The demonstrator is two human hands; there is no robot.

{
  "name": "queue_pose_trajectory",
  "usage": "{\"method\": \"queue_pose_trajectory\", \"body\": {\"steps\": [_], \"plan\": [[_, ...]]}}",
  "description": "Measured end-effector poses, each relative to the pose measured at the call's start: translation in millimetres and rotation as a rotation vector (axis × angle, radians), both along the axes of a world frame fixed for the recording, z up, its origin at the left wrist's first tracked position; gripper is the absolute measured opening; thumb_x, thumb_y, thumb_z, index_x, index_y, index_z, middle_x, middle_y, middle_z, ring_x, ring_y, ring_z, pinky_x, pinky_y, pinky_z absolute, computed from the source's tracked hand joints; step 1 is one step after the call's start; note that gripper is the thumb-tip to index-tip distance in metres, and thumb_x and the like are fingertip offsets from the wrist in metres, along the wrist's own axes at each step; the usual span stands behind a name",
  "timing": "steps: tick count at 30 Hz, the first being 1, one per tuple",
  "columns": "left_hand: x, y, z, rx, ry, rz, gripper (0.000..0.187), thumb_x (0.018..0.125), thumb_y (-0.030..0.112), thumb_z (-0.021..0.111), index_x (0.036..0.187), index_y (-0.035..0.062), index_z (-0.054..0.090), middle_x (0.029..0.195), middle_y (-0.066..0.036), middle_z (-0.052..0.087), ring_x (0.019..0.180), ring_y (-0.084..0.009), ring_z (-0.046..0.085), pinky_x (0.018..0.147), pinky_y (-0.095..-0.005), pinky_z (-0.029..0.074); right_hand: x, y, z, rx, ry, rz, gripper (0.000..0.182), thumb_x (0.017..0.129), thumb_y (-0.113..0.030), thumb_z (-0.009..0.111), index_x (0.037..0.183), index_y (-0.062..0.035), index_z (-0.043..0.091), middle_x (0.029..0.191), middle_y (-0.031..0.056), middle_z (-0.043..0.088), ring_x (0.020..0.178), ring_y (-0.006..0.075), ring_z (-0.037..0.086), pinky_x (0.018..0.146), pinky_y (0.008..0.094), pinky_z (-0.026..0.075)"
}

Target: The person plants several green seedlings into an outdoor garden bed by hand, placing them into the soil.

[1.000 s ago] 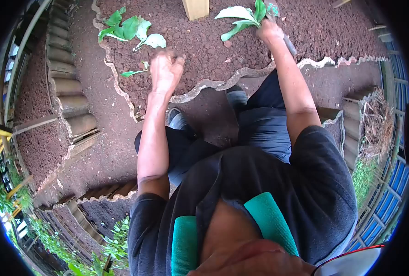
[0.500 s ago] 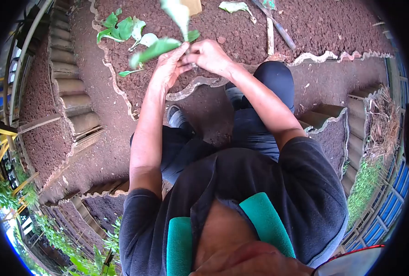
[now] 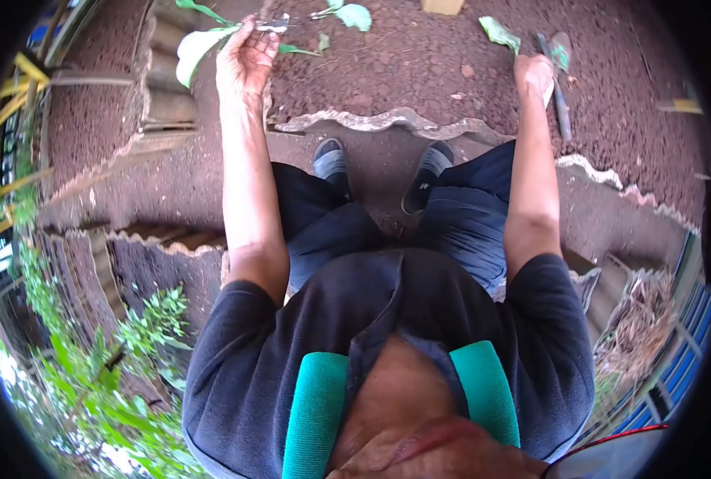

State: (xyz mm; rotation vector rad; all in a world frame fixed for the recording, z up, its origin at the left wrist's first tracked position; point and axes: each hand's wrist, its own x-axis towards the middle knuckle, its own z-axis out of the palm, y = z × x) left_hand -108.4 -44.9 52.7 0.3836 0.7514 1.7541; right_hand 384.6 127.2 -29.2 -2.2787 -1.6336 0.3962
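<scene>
At the upper left, my left hand (image 3: pixel 246 65) is closed at the fingertips on a leafy seedling (image 3: pixel 198 49), whose large pale leaf hangs to the left and whose pale root end points right. My right hand (image 3: pixel 534 73) is farther right over the soil, its fingers curled round a light-coloured thing that I cannot make out. Just above that hand lies a cut leaf (image 3: pixel 500 34). A long dark tool (image 3: pixel 562 108) rests on the soil close beside the right hand. More leaves (image 3: pixel 353 16) lie on the bed near the top.
Wavy tile edging (image 3: pixel 403 117) borders the soil bed (image 3: pixel 419 72) in front of my feet. A tan block (image 3: pixel 442 5) stands at the top. Other tile-edged beds lie on both sides, with green plants (image 3: pixel 152 327) at the lower left.
My hands have moved apart. The left went up and left with the seedling; the right let go of it and moved right, beside the dark tool. The view has shifted as well.
</scene>
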Motion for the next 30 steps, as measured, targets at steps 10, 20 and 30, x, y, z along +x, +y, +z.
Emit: {"method": "queue_pose_trajectory", "body": {"steps": [10, 20, 30], "plan": [[-40, -22, -30, -0.326, 0.130, 0.151, 0.018, 0.088, 0.004, 0.075, 0.104, -0.0045, 0.071, 0.085, -0.011, 0.072, 0.077, -0.0248, 0.070, 0.074, -0.0390, 0.062, -76, -9, -21, -0.094, -0.278, 0.111, 0.056, 0.086, -0.038, 0.068, 0.128, 0.0000, 0.067, 0.127, 0.0211, 0.067, 0.118, 0.0379, 0.063, 0.099, 0.0461, 0.053], [-16, -7, -45, -0.723, 0.544, 0.220, 0.012, 0.082, 0.001, 0.079, 0.085, -0.0026, 0.068, 0.074, -0.009, 0.067, 0.056, -0.0174, 0.064, 0.049, -0.0283, 0.056, -216, -92, 21, 0.549, -0.014, 0.604, 0.037, 0.091, -0.031, 0.070, 0.102, 0.0044, 0.072, 0.098, 0.0239, 0.073, 0.100, 0.0352, 0.069, 0.093, 0.0449, 0.054], [4, 14, -49, -0.612, 0.312, 0.275, 0.015, 0.089, 0.001, 0.069, 0.101, -0.0075, 0.065, 0.086, -0.015, 0.070, 0.072, -0.0236, 0.072, 0.066, -0.0357, 0.063, -321, -28, -5, 0.671, -0.056, 0.873, 0.028, 0.093, -0.018, 0.062, 0.118, -0.0065, 0.071, 0.114, 0.0206, 0.069, 0.109, 0.0361, 0.062, 0.098, 0.0455, 0.049]]}}
